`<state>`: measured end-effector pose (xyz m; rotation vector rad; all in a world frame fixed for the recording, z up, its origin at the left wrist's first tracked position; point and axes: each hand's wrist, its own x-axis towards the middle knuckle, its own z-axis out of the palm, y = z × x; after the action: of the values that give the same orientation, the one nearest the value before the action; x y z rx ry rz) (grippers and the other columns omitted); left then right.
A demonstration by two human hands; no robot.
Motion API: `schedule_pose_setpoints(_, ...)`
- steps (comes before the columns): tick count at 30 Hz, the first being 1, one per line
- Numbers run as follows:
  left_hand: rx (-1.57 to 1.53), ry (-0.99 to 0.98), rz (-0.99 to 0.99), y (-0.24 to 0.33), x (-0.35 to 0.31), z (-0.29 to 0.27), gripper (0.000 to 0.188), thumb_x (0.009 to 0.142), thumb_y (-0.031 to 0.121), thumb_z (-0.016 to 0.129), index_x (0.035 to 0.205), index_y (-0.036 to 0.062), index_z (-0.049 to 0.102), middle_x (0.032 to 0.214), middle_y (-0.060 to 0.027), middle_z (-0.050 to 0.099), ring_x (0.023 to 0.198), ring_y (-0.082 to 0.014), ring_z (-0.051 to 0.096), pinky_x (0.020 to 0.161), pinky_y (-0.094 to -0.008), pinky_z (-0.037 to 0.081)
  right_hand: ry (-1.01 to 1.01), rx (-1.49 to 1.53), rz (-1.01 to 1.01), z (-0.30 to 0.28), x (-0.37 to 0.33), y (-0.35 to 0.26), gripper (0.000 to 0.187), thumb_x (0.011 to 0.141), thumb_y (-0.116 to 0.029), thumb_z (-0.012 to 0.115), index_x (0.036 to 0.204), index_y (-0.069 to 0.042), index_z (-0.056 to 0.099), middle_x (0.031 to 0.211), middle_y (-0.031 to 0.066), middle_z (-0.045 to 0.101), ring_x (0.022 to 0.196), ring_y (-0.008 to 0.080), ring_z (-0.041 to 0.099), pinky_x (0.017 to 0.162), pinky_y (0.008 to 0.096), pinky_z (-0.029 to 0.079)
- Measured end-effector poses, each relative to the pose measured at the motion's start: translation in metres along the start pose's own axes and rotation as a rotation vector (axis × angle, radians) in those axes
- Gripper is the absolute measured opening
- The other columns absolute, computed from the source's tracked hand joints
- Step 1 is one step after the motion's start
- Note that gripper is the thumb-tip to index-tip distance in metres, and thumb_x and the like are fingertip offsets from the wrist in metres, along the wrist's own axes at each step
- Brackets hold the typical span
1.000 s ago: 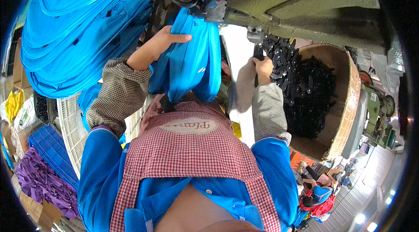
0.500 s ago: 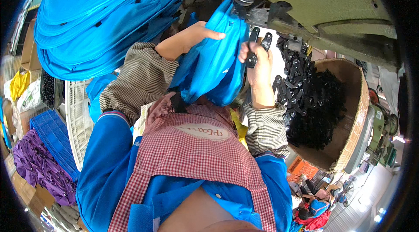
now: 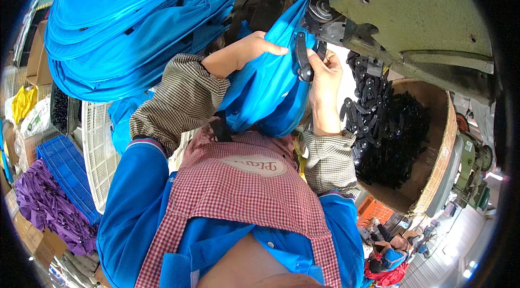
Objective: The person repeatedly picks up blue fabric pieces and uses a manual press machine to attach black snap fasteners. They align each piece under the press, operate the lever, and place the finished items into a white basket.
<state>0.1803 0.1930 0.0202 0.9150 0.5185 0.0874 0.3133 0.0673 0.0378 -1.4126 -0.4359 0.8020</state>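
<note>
My left hand [image 3: 244,54] grips a bunched piece of bright blue fabric [image 3: 266,88], its thumb lying over the cloth. The cloth's top narrows to a point beside the machine's metal parts [image 3: 320,10], and its lower folds hang against my apron. Between the thumb and fingers of my right hand [image 3: 325,74] are black plastic handle-like pieces [image 3: 303,55] with rounded ends. One lies against the cloth's right edge; another shows partly behind my fingers. My right fingertips are partly hidden.
A tall stack of blue fabric pieces [image 3: 135,33] rises at the upper left. The green machine body [image 3: 411,17] overhangs the upper right. A cardboard box [image 3: 441,152] with many black plastic pieces [image 3: 387,125] stands at right. Purple fabric [image 3: 51,206] and a blue crate [image 3: 67,174] lie left.
My right hand has brought the black pieces up to the blue cloth's edge, turning them. My left hand has shifted slightly right, with the cloth's tip more upright by the machine.
</note>
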Motion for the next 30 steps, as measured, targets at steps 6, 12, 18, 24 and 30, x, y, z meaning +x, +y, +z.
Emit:
schedule_pose_setpoints(6,0.008,0.016,-0.014,-0.002,0.002,-0.002,0.036,0.076,0.019,0.065,0.104,-0.0028,0.057,0.094,-0.0122,0.063,0.080,-0.0210,0.062,0.076,-0.0330,0.049,0.029,-0.001,-0.166,0.004,-0.006,-0.008,0.036,0.081,-0.005,0.061,0.114,0.005,0.049,0.070,0.0013,0.059,0.054,0.0037,0.048,0.047,0.0166,0.036)
schedule_pose_setpoints(12,0.001,0.009,0.011,-0.001,0.000,0.000,0.035,0.077,0.018,0.064,0.104,-0.0027,0.057,0.094,-0.0124,0.063,0.080,-0.0212,0.062,0.076,-0.0331,0.049,0.036,-0.234,-0.095,0.009,-0.002,-0.021,0.035,0.080,-0.002,0.059,0.113,0.005,0.052,0.071,-0.0006,0.058,0.054,0.0012,0.045,0.045,0.0160,0.034)
schedule_pose_setpoints(18,-0.040,-0.005,0.055,-0.003,0.000,-0.002,0.035,0.076,0.019,0.065,0.103,-0.0021,0.058,0.094,-0.0118,0.063,0.078,-0.0204,0.062,0.075,-0.0324,0.049,0.067,-0.580,-0.244,0.001,-0.007,-0.009,0.040,0.073,-0.016,0.069,0.105,0.001,0.052,0.061,0.0037,0.060,0.048,0.0070,0.050,0.045,0.0229,0.038)
schedule_pose_setpoints(24,0.055,0.020,0.047,0.000,-0.001,-0.005,0.036,0.074,0.022,0.067,0.102,-0.0001,0.060,0.093,-0.0101,0.063,0.080,-0.0200,0.062,0.076,-0.0334,0.048,0.035,-0.604,-0.249,-0.054,0.068,0.043,0.036,0.081,-0.029,0.057,0.104,-0.002,0.050,0.074,0.0156,0.062,0.063,0.0185,0.060,0.055,0.0308,0.043)
schedule_pose_setpoints(30,0.077,0.088,-0.080,0.016,-0.014,0.006,0.049,0.075,0.024,0.067,0.115,-0.0001,0.050,0.103,-0.0110,0.060,0.086,-0.0212,0.060,0.079,-0.0347,0.048,-0.188,-1.252,-0.450,-0.033,0.107,0.072,0.029,0.079,-0.026,0.059,0.095,-0.003,0.057,0.079,0.0175,0.062,0.068,0.0290,0.060,0.061,0.0362,0.044)
